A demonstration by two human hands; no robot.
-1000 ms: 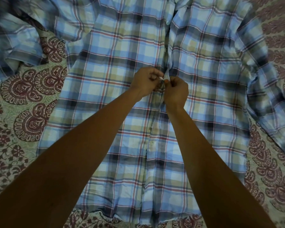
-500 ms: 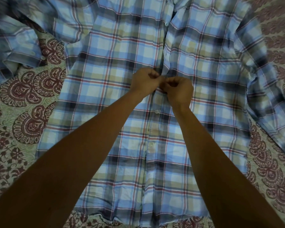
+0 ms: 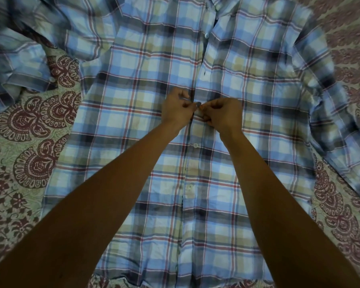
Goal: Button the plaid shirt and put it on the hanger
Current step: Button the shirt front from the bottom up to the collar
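Note:
The blue, tan and red plaid shirt [image 3: 146,84] lies front-up and spread flat on a patterned bedsheet. My left hand [image 3: 176,110] pinches the left edge of the front placket at mid-chest. My right hand [image 3: 221,115] pinches the right edge beside it, fingertips almost touching around a button [image 3: 198,104]. Below my hands the placket is closed, with a fastened white button [image 3: 195,145] and another [image 3: 189,186] lower down. Above my hands the front gapes open, with a loose button [image 3: 206,35] near the collar. No hanger is in view.
The green bedsheet with maroon paisley print [image 3: 29,142] shows on both sides. The shirt's left sleeve [image 3: 19,65] is bunched at the upper left. The right sleeve [image 3: 337,121] runs down the right side.
Both hands have stayed at the same mid-chest button, shifting their fingers slightly on the placket edges. The view has moved a little closer and higher up the shirt.

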